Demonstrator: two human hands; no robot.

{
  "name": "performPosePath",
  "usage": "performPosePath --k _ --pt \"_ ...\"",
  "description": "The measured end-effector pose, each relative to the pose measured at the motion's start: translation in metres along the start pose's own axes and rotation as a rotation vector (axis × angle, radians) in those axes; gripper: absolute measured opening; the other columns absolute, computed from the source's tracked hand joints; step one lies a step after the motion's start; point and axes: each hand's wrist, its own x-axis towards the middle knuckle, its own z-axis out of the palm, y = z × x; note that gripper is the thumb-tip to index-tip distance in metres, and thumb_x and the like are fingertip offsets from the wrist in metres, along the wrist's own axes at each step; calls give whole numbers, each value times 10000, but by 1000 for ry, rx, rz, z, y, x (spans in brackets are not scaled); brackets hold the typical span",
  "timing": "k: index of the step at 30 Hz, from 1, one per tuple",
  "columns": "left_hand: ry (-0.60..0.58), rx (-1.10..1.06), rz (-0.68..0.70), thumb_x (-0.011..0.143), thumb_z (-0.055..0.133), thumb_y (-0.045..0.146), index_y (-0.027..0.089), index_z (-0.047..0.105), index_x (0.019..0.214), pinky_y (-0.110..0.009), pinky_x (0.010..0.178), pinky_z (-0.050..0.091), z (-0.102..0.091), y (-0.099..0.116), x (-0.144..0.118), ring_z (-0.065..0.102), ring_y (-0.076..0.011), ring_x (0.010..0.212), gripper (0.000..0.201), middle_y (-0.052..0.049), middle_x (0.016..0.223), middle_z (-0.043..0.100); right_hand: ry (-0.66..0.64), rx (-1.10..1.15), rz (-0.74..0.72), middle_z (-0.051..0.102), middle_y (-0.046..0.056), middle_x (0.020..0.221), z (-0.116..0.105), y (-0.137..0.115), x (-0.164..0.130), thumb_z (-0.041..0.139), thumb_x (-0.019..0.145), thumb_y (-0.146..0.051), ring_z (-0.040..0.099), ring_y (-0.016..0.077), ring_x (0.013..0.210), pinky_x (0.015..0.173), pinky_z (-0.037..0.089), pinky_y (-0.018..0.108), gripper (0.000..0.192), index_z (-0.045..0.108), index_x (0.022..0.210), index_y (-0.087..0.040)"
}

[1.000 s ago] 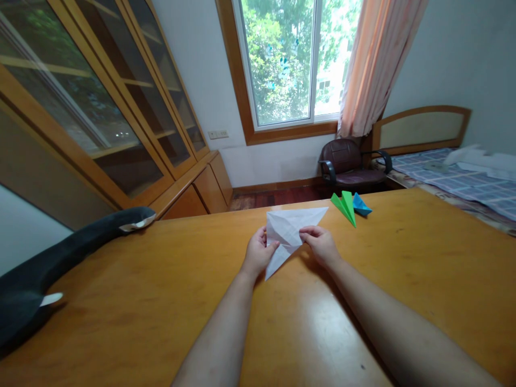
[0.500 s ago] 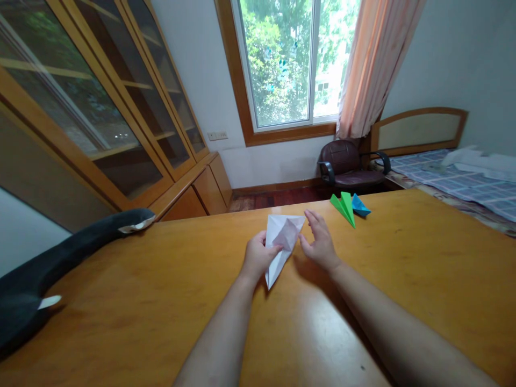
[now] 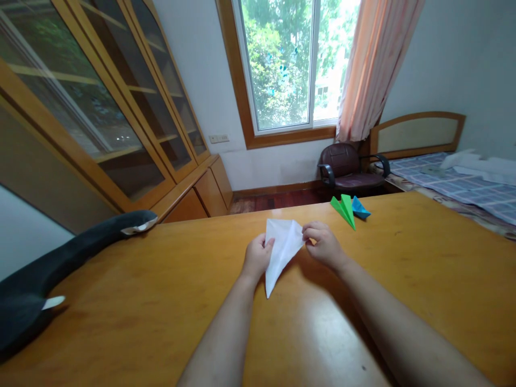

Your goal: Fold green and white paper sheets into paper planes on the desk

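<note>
A folded sheet of white paper, wide at its far end and pointed toward me, is held between my two hands just above the table. My left hand grips its left edge, thumb on top and fingers behind. The fingertips of my right hand pinch its upper right corner. Beyond my right hand, a green paper plane lies on the table beside a blue folded paper boat.
The wooden table spreads beneath my arms. A black-and-white plush-looking object lies along its left side. Past the far edge stand a brown armchair, a bed and a glass-door cabinet at left.
My right hand has closed from spread fingers to a pinch on the paper's right corner. The paper's flap now lies differently, and my left thumb has shifted toward the edge.
</note>
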Motion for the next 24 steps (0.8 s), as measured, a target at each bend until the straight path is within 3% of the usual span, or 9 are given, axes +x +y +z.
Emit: performPosePath --k 2,6,10,13,15,17,20,22,24 --pt "72 50 -41 838 543 262 161 627 1066 -264 743 496 -3 -6 3 667 -199 870 263 -71 991 721 -40 -28 26 682 52 824 0 9 -1 500 640 -23 585 190 799 769 415 305 210 615 635 -199" --pt "179 292 -220 783 616 241 158 429 1356 -308 870 490 -13 -9 6 637 -249 1064 608 -135 1203 658 -208 -153 135 675 36 735 2 27 -5 488 623 -20 571 182 760 749 388 288 228 629 629 -199" --pt "169 549 -388 779 631 321 104 169 1500 -382 894 486 -24 -5 4 621 -322 1097 884 -212 1242 610 -354 -298 265 695 34 766 4 36 -10 516 644 -47 569 186 782 748 345 293 224 674 678 -202" --pt "179 754 -351 756 655 376 125 181 1513 -444 965 450 -28 -8 1 535 -370 1211 928 -254 1429 420 -435 -370 313 714 36 835 4 33 -10 522 681 -57 570 190 832 756 311 302 247 702 749 -213" --pt "158 887 -277 728 685 421 173 287 1492 -535 1046 361 -30 -10 1 360 -423 1348 896 -222 1535 266 -476 -410 322 718 44 870 4 28 -9 514 715 -61 568 195 863 760 291 311 256 706 788 -213" --pt "27 949 -148 738 684 421 241 430 1422 -619 1100 226 -32 -12 1 224 -420 1415 751 -143 1561 265 -497 -450 315 716 53 900 4 21 -8 502 742 -65 563 203 889 759 274 323 256 701 811 -210" --pt "-314 859 80 812 619 356 310 607 1240 -612 1143 114 -33 -11 3 322 -326 1396 431 -46 1468 460 -499 -489 274 710 59 935 5 8 -6 490 776 -78 552 215 909 765 262 340 237 685 808 -208" --pt "-478 744 160 834 599 381 302 656 1168 -543 1161 160 -32 -10 2 424 -278 1338 348 -36 1388 550 -515 -478 223 707 65 943 5 0 -6 492 795 -92 548 221 930 779 262 346 224 682 817 -209" --pt "-527 642 159 782 658 454 265 650 1198 -450 1151 249 -31 -10 1 461 -269 1311 457 -66 1382 555 -558 -436 168 708 72 939 6 -5 -5 507 801 -105 551 224 951 790 269 343 211 687 831 -210"
